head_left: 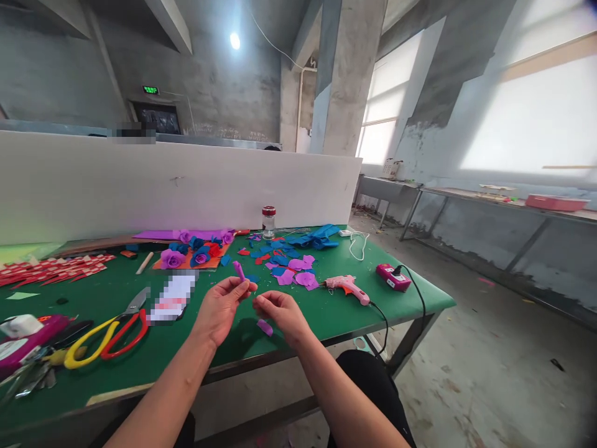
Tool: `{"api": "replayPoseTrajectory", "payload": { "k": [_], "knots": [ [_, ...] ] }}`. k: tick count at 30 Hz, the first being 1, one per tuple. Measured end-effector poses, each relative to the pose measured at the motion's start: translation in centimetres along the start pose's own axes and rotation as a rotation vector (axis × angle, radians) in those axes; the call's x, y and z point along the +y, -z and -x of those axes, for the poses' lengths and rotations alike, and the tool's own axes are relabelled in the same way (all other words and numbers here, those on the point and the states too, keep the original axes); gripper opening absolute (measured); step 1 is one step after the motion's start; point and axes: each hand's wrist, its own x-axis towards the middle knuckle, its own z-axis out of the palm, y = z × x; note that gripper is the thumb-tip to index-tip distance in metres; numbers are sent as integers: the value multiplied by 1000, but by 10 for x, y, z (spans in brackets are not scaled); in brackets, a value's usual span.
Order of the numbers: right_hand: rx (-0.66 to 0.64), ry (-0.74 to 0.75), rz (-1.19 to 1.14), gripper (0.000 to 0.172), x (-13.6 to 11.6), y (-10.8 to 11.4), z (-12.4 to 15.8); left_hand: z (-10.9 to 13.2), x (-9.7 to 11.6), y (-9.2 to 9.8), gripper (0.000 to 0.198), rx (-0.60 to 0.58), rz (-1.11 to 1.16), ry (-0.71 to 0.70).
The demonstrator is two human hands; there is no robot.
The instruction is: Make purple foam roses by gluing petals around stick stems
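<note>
My left hand is closed in a pinch around a small purple paper roll, which sticks up above the thumb. Close beside it, the thumb and fingers of my right hand are pressed together; whatever they hold is too small to make out. Below them a loose purple paper piece lies on the green table. Cut purple petals and blue petals are scattered beyond my hands. To the right of these rests a pink glue gun, its tip toward the petals.
Yellow-and-red-handled scissors lie at the left, near a pixelated pale rectangle. Finished paper roses sit behind. A red-lidded jar stands before the white board. A magenta power block with a black cord is near the right edge.
</note>
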Motion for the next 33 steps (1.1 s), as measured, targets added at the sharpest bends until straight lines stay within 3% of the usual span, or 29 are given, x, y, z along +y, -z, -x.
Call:
{"api": "replayPoseTrajectory", "payload": {
  "k": [3,8,11,13,16,20,23,25,29,33],
  "knots": [
    [122,70,97,42,-12,24,-5,-14,5,-7,30,-57,11,0],
    [413,196,245,51,-52,96,-19,-31,-6,-10,28,-154,-20,-21],
    [407,152,896,51,-70,132,-35,-29,-14,-6,33,-116,-194,-18],
    [350,75,1130,37,-76,145,-49,-25,-17,-4,35,-136,-328,-30],
    [272,-39,1327,17,-73,151,-75,-21,-22,-3,30,-175,-477,-62],
    [210,-166,1527,19,-59,148,-102,-21,-29,0,26,-202,-553,-69],
    [151,-218,1592,10,-51,146,-109,-22,-32,5,24,-198,-549,-75],
    [103,-224,1610,5,-51,145,-109,-23,-32,6,23,-182,-544,-88],
    [17,-162,1623,11,-64,146,-106,-24,-29,7,23,-136,-546,-109],
    [33,-138,1690,15,-70,146,-107,-24,-25,6,25,-89,-546,-102]
  ]
}}
